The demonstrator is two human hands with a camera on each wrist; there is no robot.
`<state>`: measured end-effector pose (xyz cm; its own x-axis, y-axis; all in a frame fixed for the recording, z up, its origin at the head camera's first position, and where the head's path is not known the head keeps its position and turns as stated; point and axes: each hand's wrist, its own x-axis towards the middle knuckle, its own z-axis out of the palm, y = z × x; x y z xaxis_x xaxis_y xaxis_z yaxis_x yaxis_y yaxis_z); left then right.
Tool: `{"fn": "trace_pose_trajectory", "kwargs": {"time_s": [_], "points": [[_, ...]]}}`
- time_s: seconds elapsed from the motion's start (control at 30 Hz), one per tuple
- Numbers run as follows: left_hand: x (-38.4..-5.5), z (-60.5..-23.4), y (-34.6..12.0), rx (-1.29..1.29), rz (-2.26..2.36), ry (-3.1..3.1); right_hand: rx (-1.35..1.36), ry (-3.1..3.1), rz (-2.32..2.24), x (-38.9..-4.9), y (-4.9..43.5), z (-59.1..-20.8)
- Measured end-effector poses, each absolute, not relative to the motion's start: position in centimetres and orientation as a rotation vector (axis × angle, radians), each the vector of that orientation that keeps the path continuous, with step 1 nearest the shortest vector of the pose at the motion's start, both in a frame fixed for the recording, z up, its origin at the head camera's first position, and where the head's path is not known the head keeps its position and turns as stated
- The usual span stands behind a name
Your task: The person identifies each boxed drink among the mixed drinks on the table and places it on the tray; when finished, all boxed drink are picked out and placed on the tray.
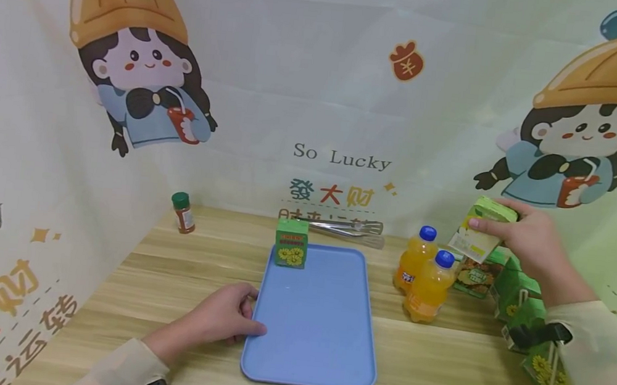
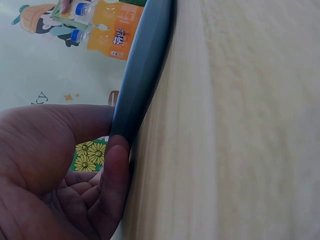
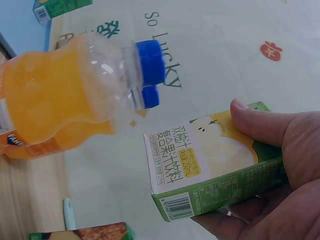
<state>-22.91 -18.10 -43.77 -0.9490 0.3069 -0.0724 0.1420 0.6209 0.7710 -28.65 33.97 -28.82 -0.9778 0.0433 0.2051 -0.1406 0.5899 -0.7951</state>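
Observation:
My right hand (image 1: 536, 239) holds a green and white juice carton (image 1: 476, 236) in the air, tilted, above the right rear of the table. In the right wrist view the thumb lies on the front of the carton (image 3: 205, 155), with fingers beneath it. My left hand (image 1: 221, 313) pinches the left rim of a blue tray (image 1: 312, 323); the left wrist view shows thumb and finger on the tray's edge (image 2: 142, 70). A green carton with yellow flowers (image 1: 291, 246) stands at the tray's far left corner. Two orange soda bottles (image 1: 427, 291) stand between tray and right hand.
Several green drink cartons (image 1: 548, 370) with straws line the right side. A green box with a food picture (image 1: 477, 277) stands behind the bottles. Metal tongs (image 1: 344, 228) lie behind the tray. A green-capped spice jar (image 1: 184, 213) stands at the back left, before a printed curtain (image 1: 274, 90).

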Motion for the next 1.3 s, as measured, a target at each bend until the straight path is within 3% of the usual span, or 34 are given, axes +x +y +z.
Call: {"fn": "trace_pose_trajectory", "kwargs": {"time_s": [0.73, 1.3], "points": [[-22.8, -43.7, -18.1, 0.376, 1.229, 2.651, 0.12, -2.612, 1.373, -27.6, 29.6, -24.4], [-22.8, -43.8, -18.2, 0.354, 1.219, 2.651, 0.299, -2.704, 1.411, -27.2, 21.6, -26.4]]}}
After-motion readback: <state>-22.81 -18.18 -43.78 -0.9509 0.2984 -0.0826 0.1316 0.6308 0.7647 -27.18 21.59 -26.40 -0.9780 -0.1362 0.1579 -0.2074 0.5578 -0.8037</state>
